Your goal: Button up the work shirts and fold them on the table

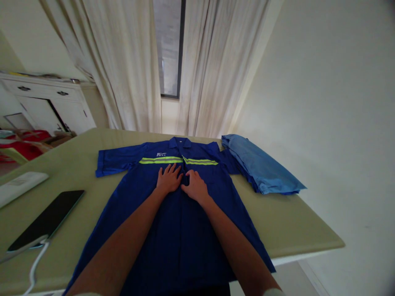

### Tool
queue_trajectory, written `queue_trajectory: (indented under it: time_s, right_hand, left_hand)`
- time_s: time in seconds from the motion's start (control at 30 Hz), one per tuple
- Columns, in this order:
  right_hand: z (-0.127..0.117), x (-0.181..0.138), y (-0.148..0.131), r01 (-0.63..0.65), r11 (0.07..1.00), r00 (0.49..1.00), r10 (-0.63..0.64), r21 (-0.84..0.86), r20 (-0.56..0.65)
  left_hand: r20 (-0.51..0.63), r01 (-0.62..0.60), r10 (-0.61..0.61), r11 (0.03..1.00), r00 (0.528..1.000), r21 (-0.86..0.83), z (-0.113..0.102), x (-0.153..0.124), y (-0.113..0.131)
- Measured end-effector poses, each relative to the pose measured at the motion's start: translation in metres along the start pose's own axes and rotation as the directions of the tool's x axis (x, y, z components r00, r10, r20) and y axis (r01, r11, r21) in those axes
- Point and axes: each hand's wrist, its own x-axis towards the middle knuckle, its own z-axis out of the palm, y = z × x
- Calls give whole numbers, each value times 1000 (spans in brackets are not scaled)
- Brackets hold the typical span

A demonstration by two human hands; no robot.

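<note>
A dark blue short-sleeved work shirt lies front up on the table, its collar at the far end. Yellow-green reflective strips with a grey middle cross its chest, and white lettering sits above the left-hand strip. My left hand lies flat on the chest beside the front placket, fingers spread, just below the strip. Across the placket, my right hand has its thumb and fingers curled round a bit of the shirt front; the fingertips are partly hidden. The shirt's hem runs toward me beneath my forearms.
Folded light blue and dark blue garments lie at the table's right edge, touching a sleeve. On the left are a black phone, a white cable and a white device. Curtains and a white cabinet stand behind the table.
</note>
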Motion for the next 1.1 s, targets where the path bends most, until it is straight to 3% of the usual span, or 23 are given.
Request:
queue_trajectory:
  time_s: [0.1, 0.2, 0.3, 0.53, 0.73, 0.87, 1.1]
  right_hand:
    - [1, -14, -7, -23, 994, 994, 34, -109, 103]
    - [9, -17, -3, -68, 993, 995, 76, -100, 71]
    - [14, -14, 5, -22, 998, 999, 24, -54, 30]
    - [7, -9, 19, 116, 992, 991, -119, 54, 58]
    - [3, -3, 31, 214, 961, 970, -230, 173, 80]
    - [0, -2, 32, 274, 949, 955, -287, 158, 70]
    - [0, -12, 22, 313, 948, 949, -314, 64, 8]
  left_hand:
    - [-63, -38, 36, 999, 997, -35, -4, 11, -5]
    - [-145, -198, 188, 978, 971, -59, -7, 11, -7]
    - [-143, -290, 274, 951, 951, -108, -7, 5, -9]
    - [-189, -204, 146, 919, 971, -337, 5, -21, -11]
    - [-123, -213, 180, 901, 976, -377, -5, -36, -4]
    - [-14, -145, 160, 852, 987, -504, -17, -36, 2]
    - [-26, -42, 34, 788, 999, -615, -13, -35, 5]
